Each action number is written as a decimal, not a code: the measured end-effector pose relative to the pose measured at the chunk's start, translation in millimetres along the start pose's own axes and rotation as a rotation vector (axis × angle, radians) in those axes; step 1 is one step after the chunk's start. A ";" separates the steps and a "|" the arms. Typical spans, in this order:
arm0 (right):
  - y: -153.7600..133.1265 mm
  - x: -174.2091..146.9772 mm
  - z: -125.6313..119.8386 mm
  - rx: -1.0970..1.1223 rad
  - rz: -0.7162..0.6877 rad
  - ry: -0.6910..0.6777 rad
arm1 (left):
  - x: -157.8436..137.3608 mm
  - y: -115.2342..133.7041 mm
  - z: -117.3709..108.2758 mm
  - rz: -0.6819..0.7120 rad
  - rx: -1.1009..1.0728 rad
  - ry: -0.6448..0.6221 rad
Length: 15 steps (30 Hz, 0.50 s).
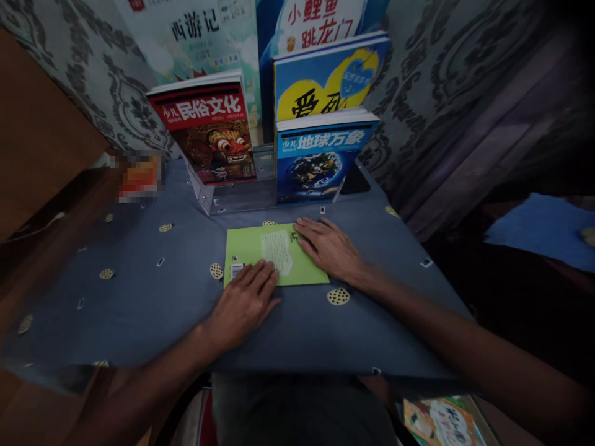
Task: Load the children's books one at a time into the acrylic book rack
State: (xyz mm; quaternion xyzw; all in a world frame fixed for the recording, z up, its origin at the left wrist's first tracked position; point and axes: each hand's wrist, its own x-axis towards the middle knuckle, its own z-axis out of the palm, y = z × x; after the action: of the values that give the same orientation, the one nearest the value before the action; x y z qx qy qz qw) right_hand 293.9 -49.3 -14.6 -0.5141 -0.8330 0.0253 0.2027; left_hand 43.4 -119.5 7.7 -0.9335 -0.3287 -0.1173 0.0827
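Observation:
A green book lies flat on the blue-grey tablecloth, closed, with a barcode and a pale text panel showing. My left hand rests palm down over its lower left edge, fingers stretched out and partly covering the barcode. Across the book's right side lies my right hand, also flat, with its fingertips near the upper right corner. Neither hand grips anything. Just beyond the book stands a clear acrylic stand, which holds several upright books.
In the stand are a red-topped book, a blue book with a globe and a yellow-and-blue book. Taller books rise behind. A blurred orange-red item lies at the left, a blue cloth at the right. Below the table is another book.

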 end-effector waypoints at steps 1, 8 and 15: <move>-0.8 -0.6 -0.7 -0.003 -0.004 0.005 | -1.4 0.3 0.6 0.000 0.001 0.001; -15.3 -14.8 -11.4 -0.096 -0.013 0.014 | -6.3 -9.6 2.0 -0.030 0.006 -0.028; -40.0 -57.6 -27.2 -0.133 -0.118 0.042 | -15.4 -22.5 -1.1 -0.033 -0.103 -0.145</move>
State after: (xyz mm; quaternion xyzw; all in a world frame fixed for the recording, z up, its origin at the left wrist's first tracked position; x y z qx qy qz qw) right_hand 292.4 -122.5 2.4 -0.4770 -0.8572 -0.0528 0.1869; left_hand 17.4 -111.6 6.3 -0.9369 -0.3429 -0.0674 0.0086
